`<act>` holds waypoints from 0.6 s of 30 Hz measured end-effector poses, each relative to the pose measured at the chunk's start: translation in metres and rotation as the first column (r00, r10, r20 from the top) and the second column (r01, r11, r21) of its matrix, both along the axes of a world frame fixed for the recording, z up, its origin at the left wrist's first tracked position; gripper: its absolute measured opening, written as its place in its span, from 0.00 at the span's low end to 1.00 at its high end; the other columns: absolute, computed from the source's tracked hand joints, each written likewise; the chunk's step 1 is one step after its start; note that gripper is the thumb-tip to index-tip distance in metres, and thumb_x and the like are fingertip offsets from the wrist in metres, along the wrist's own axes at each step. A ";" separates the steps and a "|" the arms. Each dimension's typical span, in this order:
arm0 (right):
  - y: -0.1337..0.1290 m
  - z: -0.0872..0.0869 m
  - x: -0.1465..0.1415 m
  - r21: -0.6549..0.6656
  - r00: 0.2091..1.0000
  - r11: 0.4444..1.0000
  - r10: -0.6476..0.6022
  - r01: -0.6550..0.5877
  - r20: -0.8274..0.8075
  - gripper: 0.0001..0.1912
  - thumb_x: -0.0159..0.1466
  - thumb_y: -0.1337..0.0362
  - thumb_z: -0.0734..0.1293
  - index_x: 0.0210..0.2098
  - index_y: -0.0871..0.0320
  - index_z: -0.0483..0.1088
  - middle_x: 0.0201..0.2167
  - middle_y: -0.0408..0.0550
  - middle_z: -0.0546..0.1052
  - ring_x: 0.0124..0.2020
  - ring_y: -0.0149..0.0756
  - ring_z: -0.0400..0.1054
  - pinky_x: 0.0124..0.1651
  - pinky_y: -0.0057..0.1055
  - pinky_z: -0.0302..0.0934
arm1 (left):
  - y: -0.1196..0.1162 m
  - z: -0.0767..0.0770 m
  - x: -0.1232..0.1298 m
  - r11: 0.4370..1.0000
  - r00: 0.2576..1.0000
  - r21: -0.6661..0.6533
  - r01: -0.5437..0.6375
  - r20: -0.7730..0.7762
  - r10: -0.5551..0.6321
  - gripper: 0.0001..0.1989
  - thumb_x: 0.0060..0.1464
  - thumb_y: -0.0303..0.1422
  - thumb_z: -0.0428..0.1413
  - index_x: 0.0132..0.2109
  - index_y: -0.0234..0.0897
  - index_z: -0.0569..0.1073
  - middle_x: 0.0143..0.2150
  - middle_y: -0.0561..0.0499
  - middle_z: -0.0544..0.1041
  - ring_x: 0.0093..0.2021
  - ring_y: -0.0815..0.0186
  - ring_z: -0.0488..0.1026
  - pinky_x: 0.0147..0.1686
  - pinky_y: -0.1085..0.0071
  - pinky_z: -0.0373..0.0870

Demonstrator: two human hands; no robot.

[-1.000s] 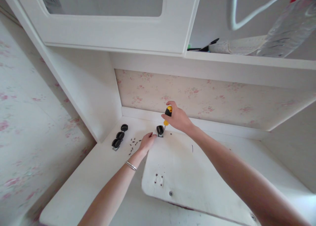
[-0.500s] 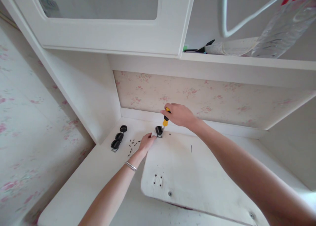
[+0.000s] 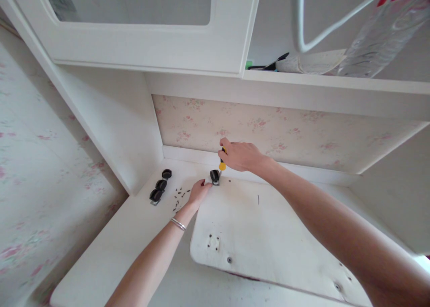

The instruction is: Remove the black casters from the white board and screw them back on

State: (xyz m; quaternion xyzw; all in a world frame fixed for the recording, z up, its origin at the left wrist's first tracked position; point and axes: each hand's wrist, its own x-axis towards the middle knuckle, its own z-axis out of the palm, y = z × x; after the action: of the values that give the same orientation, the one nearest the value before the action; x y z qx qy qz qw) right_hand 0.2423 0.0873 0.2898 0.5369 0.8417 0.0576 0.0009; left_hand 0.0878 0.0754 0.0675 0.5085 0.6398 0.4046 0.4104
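My right hand (image 3: pixel 242 156) is wrapped around the yellow and black handle of a screwdriver (image 3: pixel 222 166). The shaft points down at the mounting plate of a black caster wheel (image 3: pixel 214 176). That caster sits at the far left corner of a white board (image 3: pixel 268 231) with rounded corners. Beside the caster, my left hand (image 3: pixel 199 193) grips the board's corner, fingertips close to the plate; part of its grip is hidden. Several small dark screws (image 3: pixel 178 197) lie left of this hand. Further left are three loose black casters (image 3: pixel 161 185).
The board rests on a white desktop (image 3: pixel 114 244). Near its front left corner is a bare mounting spot with holes (image 3: pixel 213 242). Overhead hangs a white cabinet (image 3: pixel 151 45); a clear plastic bottle (image 3: pixel 376 43) and a white cable (image 3: pixel 336 27) are at the upper right.
The fingers of my right hand have shifted slightly on the screwdriver handle. My left hand and the caster keep their places; the whole view has drifted a little.
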 end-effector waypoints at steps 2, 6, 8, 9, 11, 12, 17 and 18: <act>0.000 0.001 -0.001 -0.016 1.000 1.000 0.014 -0.014 0.008 0.24 0.68 0.51 0.50 0.54 0.57 0.63 0.43 0.60 0.78 0.43 0.55 0.73 0.39 0.44 0.63 | 0.001 -0.001 0.000 1.000 1.000 0.005 -0.002 0.000 0.002 0.15 0.60 0.40 0.55 0.46 0.32 0.73 0.43 0.49 0.76 0.40 0.64 0.75 0.40 0.63 0.74; 0.000 0.002 -0.003 0.009 1.000 1.000 0.004 -0.004 0.018 0.31 0.68 0.45 0.46 0.53 0.59 0.64 0.43 0.64 0.77 0.45 0.59 0.72 0.41 0.48 0.62 | 0.001 -0.003 0.000 1.000 1.000 0.012 -0.007 0.004 0.007 0.15 0.60 0.40 0.55 0.47 0.33 0.73 0.44 0.48 0.76 0.40 0.64 0.75 0.41 0.62 0.74; -0.001 0.002 -0.004 -0.011 1.000 1.000 0.025 -0.025 0.016 0.31 0.68 0.45 0.45 0.57 0.58 0.60 0.45 0.63 0.77 0.45 0.58 0.72 0.42 0.49 0.62 | 0.000 -0.002 0.000 1.000 1.000 0.015 -0.007 0.003 0.007 0.15 0.60 0.40 0.55 0.47 0.33 0.73 0.44 0.48 0.76 0.41 0.63 0.75 0.41 0.62 0.74; -0.002 0.002 -0.005 -0.028 0.999 0.999 0.040 -0.039 0.016 0.29 0.68 0.46 0.46 0.58 0.57 0.59 0.46 0.61 0.77 0.44 0.56 0.73 0.41 0.48 0.63 | 0.000 -0.002 0.001 1.000 1.000 0.017 -0.007 0.002 0.007 0.15 0.60 0.40 0.55 0.48 0.33 0.73 0.45 0.48 0.76 0.41 0.63 0.75 0.41 0.62 0.74; -0.003 0.001 -0.006 -0.046 0.998 0.998 0.052 -0.051 0.022 0.28 0.68 0.48 0.48 0.57 0.58 0.60 0.47 0.62 0.77 0.45 0.55 0.73 0.41 0.46 0.63 | 0.000 -0.002 0.001 1.000 1.000 0.018 -0.006 0.002 0.006 0.15 0.60 0.40 0.55 0.48 0.33 0.72 0.45 0.48 0.75 0.42 0.63 0.74 0.41 0.62 0.74; -0.003 0.001 -0.007 -0.042 0.999 0.998 0.047 -0.045 0.028 0.28 0.68 0.47 0.48 0.56 0.59 0.61 0.46 0.63 0.77 0.46 0.56 0.72 0.42 0.46 0.63 | -0.001 -0.001 0.001 1.000 1.000 0.019 -0.006 0.003 0.006 0.15 0.60 0.40 0.55 0.48 0.33 0.72 0.46 0.47 0.75 0.42 0.63 0.74 0.41 0.62 0.74; -0.005 0.003 -0.012 -0.029 0.999 0.999 0.032 -0.031 0.040 0.31 0.69 0.46 0.46 0.59 0.59 0.59 0.49 0.65 0.75 0.48 0.57 0.71 0.45 0.49 0.62 | -0.004 0.001 0.002 1.000 1.000 0.020 -0.001 0.010 0.001 0.15 0.60 0.40 0.55 0.48 0.33 0.72 0.45 0.48 0.75 0.41 0.63 0.74 0.41 0.62 0.73; -0.005 0.003 -0.012 -0.039 0.998 0.998 0.043 -0.041 0.044 0.29 0.69 0.48 0.46 0.59 0.58 0.59 0.49 0.64 0.75 0.48 0.56 0.71 0.44 0.48 0.62 | -0.005 0.002 0.002 1.000 1.000 0.021 -0.002 0.013 0.001 0.15 0.60 0.40 0.55 0.48 0.33 0.72 0.45 0.48 0.75 0.41 0.63 0.74 0.41 0.62 0.73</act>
State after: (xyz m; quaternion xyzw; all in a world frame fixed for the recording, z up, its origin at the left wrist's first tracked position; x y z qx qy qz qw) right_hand 0.2303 0.0821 0.2933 0.5176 0.8535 0.0536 0.0288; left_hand 0.0895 0.0701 0.0691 0.5095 0.6332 0.4149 0.4091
